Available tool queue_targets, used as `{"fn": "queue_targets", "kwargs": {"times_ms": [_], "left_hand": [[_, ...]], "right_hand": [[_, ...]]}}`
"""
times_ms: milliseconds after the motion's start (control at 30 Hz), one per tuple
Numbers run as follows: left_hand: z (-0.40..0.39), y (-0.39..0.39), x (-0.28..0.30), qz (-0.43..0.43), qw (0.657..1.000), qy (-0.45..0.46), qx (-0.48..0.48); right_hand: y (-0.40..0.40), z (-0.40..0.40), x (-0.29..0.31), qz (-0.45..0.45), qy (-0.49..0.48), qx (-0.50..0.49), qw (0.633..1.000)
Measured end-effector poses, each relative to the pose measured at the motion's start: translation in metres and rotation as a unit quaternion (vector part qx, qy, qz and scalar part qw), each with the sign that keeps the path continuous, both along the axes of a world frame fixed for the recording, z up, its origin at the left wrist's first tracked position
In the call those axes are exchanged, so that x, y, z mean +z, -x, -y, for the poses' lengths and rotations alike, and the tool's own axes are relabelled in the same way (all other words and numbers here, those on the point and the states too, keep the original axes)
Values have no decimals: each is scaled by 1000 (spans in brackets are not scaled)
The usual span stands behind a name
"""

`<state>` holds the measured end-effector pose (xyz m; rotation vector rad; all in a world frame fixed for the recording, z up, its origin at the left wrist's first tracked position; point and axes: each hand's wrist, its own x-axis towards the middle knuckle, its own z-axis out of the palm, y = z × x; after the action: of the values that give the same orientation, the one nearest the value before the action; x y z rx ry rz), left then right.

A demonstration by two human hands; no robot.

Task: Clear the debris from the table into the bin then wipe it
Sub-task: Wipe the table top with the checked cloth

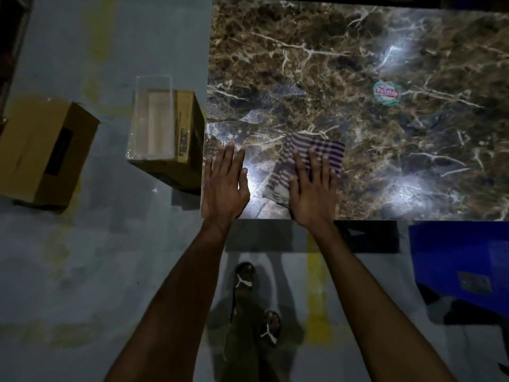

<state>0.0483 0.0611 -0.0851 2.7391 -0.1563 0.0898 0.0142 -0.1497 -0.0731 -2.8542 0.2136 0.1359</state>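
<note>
A striped cloth (311, 166) lies on the marble-patterned table (358, 64) near its front left corner; the right hand (312, 188) presses it flat with straight fingers; the left hand (224, 186) rests flat and released on the bare tabletop just beside it; a cardboard box (165, 133) holding a clear container stands on the floor just left of the table; a round sticker (387, 92) sits further back.

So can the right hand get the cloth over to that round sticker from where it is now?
Probably yes. The right hand lies flat on the striped cloth, and the marble table between it and the round sticker shows nothing in the way, though it would be a stretch.
</note>
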Motion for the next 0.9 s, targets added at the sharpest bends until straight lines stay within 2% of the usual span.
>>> {"fn": "queue_targets", "kwargs": {"times_ms": [133, 233, 333, 433, 567, 633, 700, 800, 900], "left_hand": [[2, -1, -2, 22, 999, 41, 0], [1, -1, -2, 17, 999, 45, 5], [1, -3, -3, 21, 999, 36, 7], [0, -2, -6, 28, 999, 30, 10], [0, -4, -9, 36, 998, 44, 9], [0, -3, -8, 33, 999, 41, 7], [1, -3, -7, 23, 999, 35, 8], [1, -3, -5, 16, 999, 27, 8], [0, -3, -7, 13, 1000, 24, 5]], "right_hand": [[8, -27, -6, 31, -4, 109, 993], [39, -10, -7, 27, 8, 165, 986], [30, 11, -4, 21, 2, 102, 995], [-1, -3, -4, 23, -12, 43, 999], [-3, -31, -7, 28, -8, 107, 994], [18, -28, -9, 30, 7, 160, 987], [36, -12, -8, 23, 19, 170, 985], [32, 15, -4, 27, 14, 93, 995], [5, 6, -6, 30, 10, 27, 999]]}}
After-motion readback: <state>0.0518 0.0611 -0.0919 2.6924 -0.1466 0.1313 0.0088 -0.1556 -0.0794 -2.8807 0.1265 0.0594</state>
